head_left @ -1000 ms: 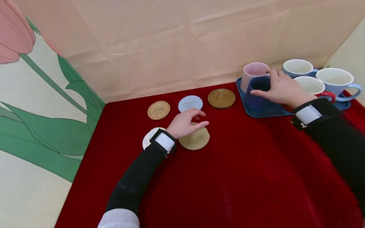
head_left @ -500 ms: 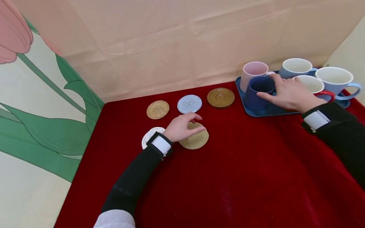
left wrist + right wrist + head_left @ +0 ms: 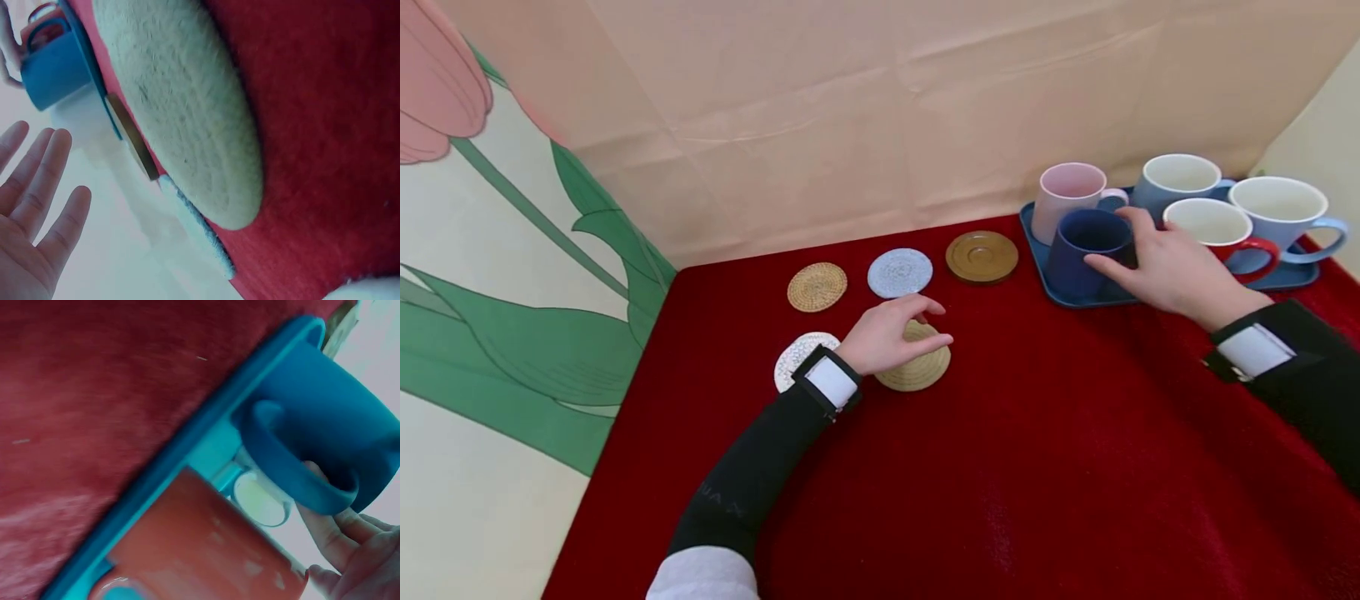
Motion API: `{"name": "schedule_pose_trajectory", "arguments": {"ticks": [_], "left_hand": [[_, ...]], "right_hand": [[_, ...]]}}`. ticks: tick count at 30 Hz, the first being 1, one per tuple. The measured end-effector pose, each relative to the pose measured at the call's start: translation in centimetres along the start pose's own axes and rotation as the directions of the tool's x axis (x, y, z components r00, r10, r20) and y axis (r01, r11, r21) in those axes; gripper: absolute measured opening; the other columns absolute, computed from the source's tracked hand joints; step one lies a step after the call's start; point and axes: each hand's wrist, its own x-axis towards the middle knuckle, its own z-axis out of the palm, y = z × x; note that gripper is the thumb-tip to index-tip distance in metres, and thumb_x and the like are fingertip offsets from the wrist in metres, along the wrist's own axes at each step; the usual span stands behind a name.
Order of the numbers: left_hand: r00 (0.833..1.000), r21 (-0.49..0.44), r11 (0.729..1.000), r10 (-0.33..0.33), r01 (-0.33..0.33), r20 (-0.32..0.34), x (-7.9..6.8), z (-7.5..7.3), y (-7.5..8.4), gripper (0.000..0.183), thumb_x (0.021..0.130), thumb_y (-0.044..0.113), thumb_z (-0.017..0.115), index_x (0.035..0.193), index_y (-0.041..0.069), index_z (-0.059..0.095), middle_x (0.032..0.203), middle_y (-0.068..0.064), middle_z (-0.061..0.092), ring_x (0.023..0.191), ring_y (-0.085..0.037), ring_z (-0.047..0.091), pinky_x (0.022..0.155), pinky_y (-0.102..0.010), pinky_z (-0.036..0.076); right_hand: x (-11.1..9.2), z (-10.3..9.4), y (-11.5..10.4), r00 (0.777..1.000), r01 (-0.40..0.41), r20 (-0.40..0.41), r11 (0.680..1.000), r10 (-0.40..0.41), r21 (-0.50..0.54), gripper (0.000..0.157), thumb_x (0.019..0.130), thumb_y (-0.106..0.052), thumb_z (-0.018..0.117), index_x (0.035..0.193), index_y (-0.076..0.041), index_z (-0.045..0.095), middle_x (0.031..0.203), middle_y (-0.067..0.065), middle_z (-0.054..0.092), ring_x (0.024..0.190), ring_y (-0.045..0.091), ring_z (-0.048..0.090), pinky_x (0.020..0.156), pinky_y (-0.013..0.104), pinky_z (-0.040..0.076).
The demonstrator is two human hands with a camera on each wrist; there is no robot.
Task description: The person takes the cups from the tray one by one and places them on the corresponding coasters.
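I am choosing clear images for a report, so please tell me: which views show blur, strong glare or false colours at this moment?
Head: mostly clear, a soft shadow on the red cloth; left wrist: pale backdrop washed out behind the left hand, khaki coaster greenish; right wrist: cloth blurred, dark blue mug looks teal, red mug orange.

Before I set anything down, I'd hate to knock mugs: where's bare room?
Widest: the red cloth in front of the khaki coaster and blue tray. Narrower: left of the white coaster. Crowded: at the tray, with five mugs and the right hand.
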Motion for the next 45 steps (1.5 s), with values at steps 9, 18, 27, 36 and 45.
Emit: {"name": "schedule_pose_trajectory", "arguments": {"ticks": [9, 18, 27, 36, 45], "left_hand": [[1.000, 0.017, 1.000, -0.004, 0.004, 0.014, -0.5, 0.2, 0.0, 0.043, 0.097, 0.041, 0.069, 0.127, 0.011, 0.066, 0.124, -0.004, 0.068, 0.109, -0.015, 0.064, 0.091, -0.034, 0.052], [1.000, 0.018, 1.000, -0.002, 0.002, 0.002, -0.6, 0.5, -0.1, 0.042, 0.097, 0.041, 0.069, 0.127, 0.011, 0.067, 0.124, -0.004, 0.068, 0.106, -0.014, 0.064, 0.088, -0.033, 0.052], [1.000, 0.007, 1.000, 0.008, -0.008, 0.016, -0.2, 0.5, 0.4, 0.038, 0.099, 0.038, 0.067, 0.125, 0.010, 0.068, 0.123, -0.004, 0.068, 0.108, -0.015, 0.065, 0.091, -0.033, 0.052], [1.000, -0.004, 1.000, 0.012, -0.012, 0.015, 0.6, 0.6, 0.8, 0.037, 0.100, 0.038, 0.066, 0.124, 0.010, 0.069, 0.124, -0.004, 0.067, 0.109, -0.016, 0.064, 0.092, -0.031, 0.051], [0.999, -0.099, 0.995, -0.029, 0.031, 0.020, 2.5, 0.6, 2.1, 0.036, 0.101, 0.034, 0.065, 0.127, 0.010, 0.066, 0.125, -0.007, 0.068, 0.108, -0.017, 0.064, 0.092, -0.031, 0.051]], "right_hand": [[-3.8, 1.0, 0.9, 0.992, 0.014, -0.129, 0.975, 0.015, 0.220, 0.062, 0.100, -0.030, 0.066, 0.141, 0.007, 0.038, 0.117, 0.038, 0.060, 0.094, 0.040, 0.067, 0.072, 0.021, 0.056], [-4.7, 1.3, 1.3, 0.981, -0.111, -0.090, 0.883, 0.169, 0.457, 0.048, 0.097, -0.035, 0.071, 0.119, 0.008, 0.068, 0.084, -0.001, 0.077, 0.070, -0.010, 0.063, 0.062, 0.014, 0.049], [-4.0, 3.0, -1.5, 0.975, -0.193, 0.039, 0.750, 0.218, 0.632, 0.065, 0.098, -0.043, 0.065, 0.131, 0.014, 0.060, 0.092, -0.001, 0.077, 0.074, 0.006, 0.074, 0.071, 0.020, 0.057], [-3.4, 4.5, -4.8, 0.948, -0.195, -0.065, 0.732, 0.311, 0.653, 0.061, 0.097, -0.046, 0.065, 0.124, 0.009, 0.067, 0.099, 0.011, 0.076, 0.072, 0.004, 0.072, 0.071, 0.023, 0.058], [-3.5, 4.7, -5.6, 0.950, -0.162, -0.106, 0.753, 0.294, 0.638, 0.063, 0.098, -0.050, 0.062, 0.124, 0.007, 0.068, 0.106, 0.020, 0.075, 0.074, 0.005, 0.073, 0.071, 0.018, 0.056]]}}
